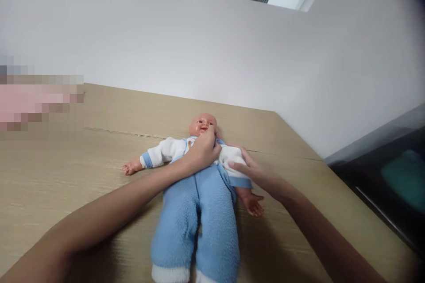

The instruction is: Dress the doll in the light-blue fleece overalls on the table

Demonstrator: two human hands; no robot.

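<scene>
A baby doll [199, 212] lies on its back on the wooden table, head away from me. It wears fuzzy blue overalls and a white top with blue cuffs. My left hand [205, 147] reaches across its chest, with curled fingers gripping the clothing at the collar and shoulder just below the chin. What exactly is between those fingers is partly hidden. My right hand [254, 170] holds the doll's white sleeve [231, 155], thumb on top and fingers around the outer side. The doll's other arm [159, 152] stretches out to the left, untouched.
The wooden table [109, 212] extends under the doll, with a seam running across it. A pale wall [186, 53] rises behind its far edge. A dark object with a teal patch [407, 177] stands beyond the right edge. A blurred pinkish area [29, 101] is at far left.
</scene>
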